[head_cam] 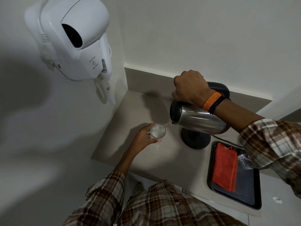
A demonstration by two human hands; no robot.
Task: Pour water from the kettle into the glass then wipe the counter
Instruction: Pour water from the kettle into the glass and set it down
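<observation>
A steel kettle [197,120] with a black lid and handle is tipped to the left above the counter [146,157]. My right hand [189,88] is closed around its handle. A thin stream of water runs from the spout into a clear glass [157,132] standing on the counter. My left hand [143,137] wraps around the glass from the left. Water fills part of the glass. A folded orange cloth [224,168] lies on a dark tray [244,190] at the right.
The kettle's black base [195,139] with its cord sits on the counter under the kettle. A second glass [244,160] rests on the tray, partly behind my right sleeve. A white wall-hung hair dryer [78,38] juts out at upper left. Walls close the counter's left and back.
</observation>
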